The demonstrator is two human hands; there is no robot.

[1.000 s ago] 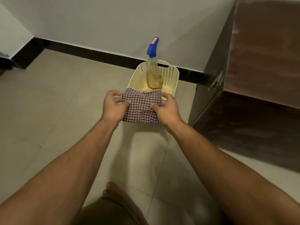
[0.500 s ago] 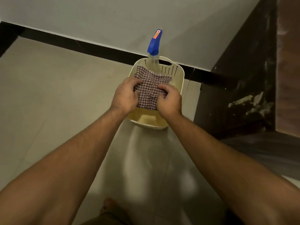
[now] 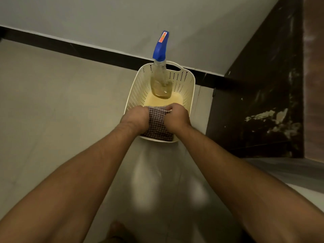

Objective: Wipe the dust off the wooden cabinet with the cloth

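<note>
A folded checked cloth (image 3: 157,126) lies in the near end of a cream perforated basket (image 3: 135,92) on the floor. My left hand (image 3: 135,118) grips the cloth's left side and my right hand (image 3: 177,117) grips its right side; both press it down inside the basket. The dark wooden cabinet (image 3: 263,102) stands at the right, its side scuffed with pale patches. Its reddish top (image 3: 313,85) shows at the right edge.
A clear spray bottle (image 3: 160,81) with a blue trigger head leans in the far end of the basket. A grey wall with a black skirting (image 3: 70,48) runs behind. Pale floor tiles (image 3: 52,120) spread to the left. My foot (image 3: 117,228) shows at the bottom.
Both hands have carried the cloth from above the floor over the basket and down into its near end. The view has tilted further down.
</note>
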